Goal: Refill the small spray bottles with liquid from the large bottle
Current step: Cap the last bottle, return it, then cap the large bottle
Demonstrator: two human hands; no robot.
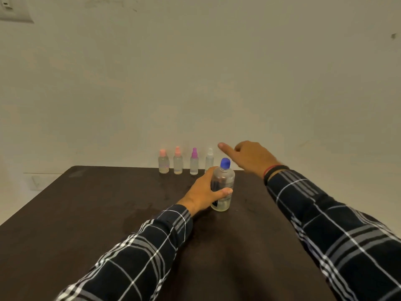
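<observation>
Hands: L [204, 190] grips lg bottle [223, 183], R [249, 157] beyond

- No text, brand, number or sign can be read.
- The large bottle [225, 179] has a dark label [216, 184] on its side. The left hand [204, 190] grips the bottle and partly covers the label, and what shows of its print is too blurred to make out.
- The wall plate [13, 9] at top left is blurred, and any marking on it cannot be told.
</observation>
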